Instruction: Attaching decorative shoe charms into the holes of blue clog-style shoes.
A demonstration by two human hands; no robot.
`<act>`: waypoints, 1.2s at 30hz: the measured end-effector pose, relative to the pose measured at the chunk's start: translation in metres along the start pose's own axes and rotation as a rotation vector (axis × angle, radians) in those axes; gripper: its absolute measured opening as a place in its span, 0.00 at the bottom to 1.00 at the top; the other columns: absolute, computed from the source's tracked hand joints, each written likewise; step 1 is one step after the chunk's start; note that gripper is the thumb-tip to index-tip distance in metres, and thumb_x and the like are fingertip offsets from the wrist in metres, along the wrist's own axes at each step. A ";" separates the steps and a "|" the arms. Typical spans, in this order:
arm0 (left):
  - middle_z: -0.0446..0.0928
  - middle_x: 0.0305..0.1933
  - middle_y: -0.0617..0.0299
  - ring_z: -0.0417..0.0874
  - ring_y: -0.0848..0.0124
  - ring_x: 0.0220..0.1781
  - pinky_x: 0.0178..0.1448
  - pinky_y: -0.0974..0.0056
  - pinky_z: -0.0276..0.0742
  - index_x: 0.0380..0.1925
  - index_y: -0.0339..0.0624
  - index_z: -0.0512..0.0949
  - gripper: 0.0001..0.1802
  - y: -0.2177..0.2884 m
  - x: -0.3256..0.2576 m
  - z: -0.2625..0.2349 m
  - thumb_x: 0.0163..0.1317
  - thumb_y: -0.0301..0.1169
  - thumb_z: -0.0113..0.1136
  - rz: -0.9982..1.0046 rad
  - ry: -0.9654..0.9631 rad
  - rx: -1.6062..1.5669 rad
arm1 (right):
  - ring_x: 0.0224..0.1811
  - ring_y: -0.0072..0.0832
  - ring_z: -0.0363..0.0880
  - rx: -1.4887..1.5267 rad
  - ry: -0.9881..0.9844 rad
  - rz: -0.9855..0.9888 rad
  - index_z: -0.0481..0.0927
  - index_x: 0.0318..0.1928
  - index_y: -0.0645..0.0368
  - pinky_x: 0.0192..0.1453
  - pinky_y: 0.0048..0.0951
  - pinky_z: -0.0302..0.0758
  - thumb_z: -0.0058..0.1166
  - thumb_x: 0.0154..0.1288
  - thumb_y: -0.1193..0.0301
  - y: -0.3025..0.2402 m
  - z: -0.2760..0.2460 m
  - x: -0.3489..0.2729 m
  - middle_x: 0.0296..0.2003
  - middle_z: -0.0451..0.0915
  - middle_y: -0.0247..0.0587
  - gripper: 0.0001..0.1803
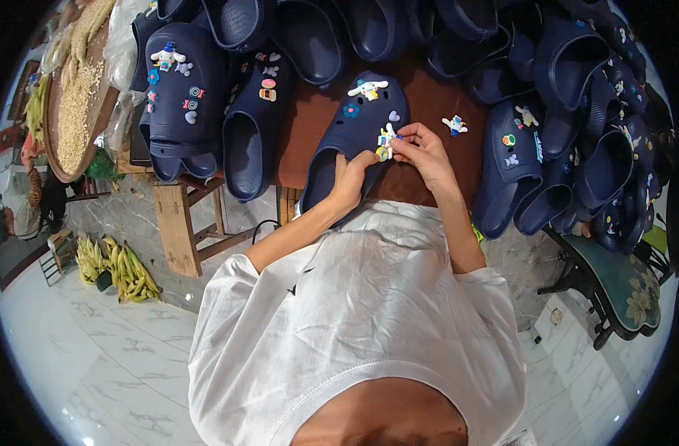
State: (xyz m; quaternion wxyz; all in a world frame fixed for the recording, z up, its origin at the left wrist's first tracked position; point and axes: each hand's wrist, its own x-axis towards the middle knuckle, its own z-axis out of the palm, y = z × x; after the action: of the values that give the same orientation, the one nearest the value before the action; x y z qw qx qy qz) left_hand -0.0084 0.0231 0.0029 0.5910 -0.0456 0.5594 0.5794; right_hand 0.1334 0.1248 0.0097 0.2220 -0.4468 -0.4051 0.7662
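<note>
Head view: a navy perforated foam clog [351, 141] lies toe-away on the brown worktop [436, 97], hemmed in by piled navy clogs [577, 149] left, right and behind; bare room is only beside it. The left hand [348, 182] grips its side, fingers curled. The right hand [421, 152] pinches a small white-and-yellow rubbery charm [385, 143] against the upper. A loose charm [455, 125] lies near; details are hard to make out.

Matt, perforated rubbery-looking clog [354, 130], glossy plastic-like charm [385, 141], rough wooden bench [177, 227], polished marble-look floor [94, 364].
</note>
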 end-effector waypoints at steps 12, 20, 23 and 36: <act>0.81 0.36 0.64 0.81 0.75 0.36 0.44 0.68 0.76 0.36 0.35 0.80 0.08 0.006 -0.013 0.013 0.58 0.28 0.62 0.203 -0.086 0.020 | 0.36 0.17 0.79 -0.003 0.205 -0.287 0.73 0.49 0.63 0.39 0.19 0.78 0.63 0.66 0.76 0.031 0.021 -0.014 0.36 0.77 0.34 0.15; 0.81 0.43 0.66 0.76 0.82 0.42 0.47 0.75 0.72 0.46 0.33 0.80 0.15 0.022 -0.046 -0.001 0.71 0.35 0.58 0.184 -0.144 0.155 | 0.37 0.24 0.79 -0.475 0.295 -0.557 0.79 0.44 0.63 0.41 0.25 0.77 0.68 0.59 0.75 0.024 0.046 -0.046 0.41 0.76 0.38 0.14; 0.81 0.44 0.67 0.76 0.83 0.43 0.48 0.75 0.72 0.47 0.34 0.80 0.13 0.017 -0.046 -0.001 0.73 0.33 0.55 0.221 -0.137 0.142 | 0.35 0.25 0.78 -0.547 0.355 -0.619 0.80 0.43 0.62 0.40 0.26 0.76 0.69 0.58 0.74 0.021 0.054 -0.043 0.40 0.76 0.38 0.14; 0.76 0.35 0.75 0.69 0.87 0.36 0.38 0.77 0.65 0.37 0.39 0.80 0.10 -0.007 -0.038 -0.002 0.75 0.33 0.54 0.402 -0.107 0.081 | 0.32 0.26 0.76 -0.620 0.354 -0.606 0.77 0.38 0.62 0.37 0.28 0.74 0.70 0.58 0.71 0.026 0.053 -0.038 0.36 0.75 0.38 0.14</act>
State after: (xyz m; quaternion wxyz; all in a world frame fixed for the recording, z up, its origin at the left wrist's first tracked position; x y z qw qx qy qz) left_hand 0.0069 -0.0048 0.0245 0.4940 0.1216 0.5478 0.6642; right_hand 0.1070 0.0604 0.0225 0.3574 -0.4777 -0.6829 0.4216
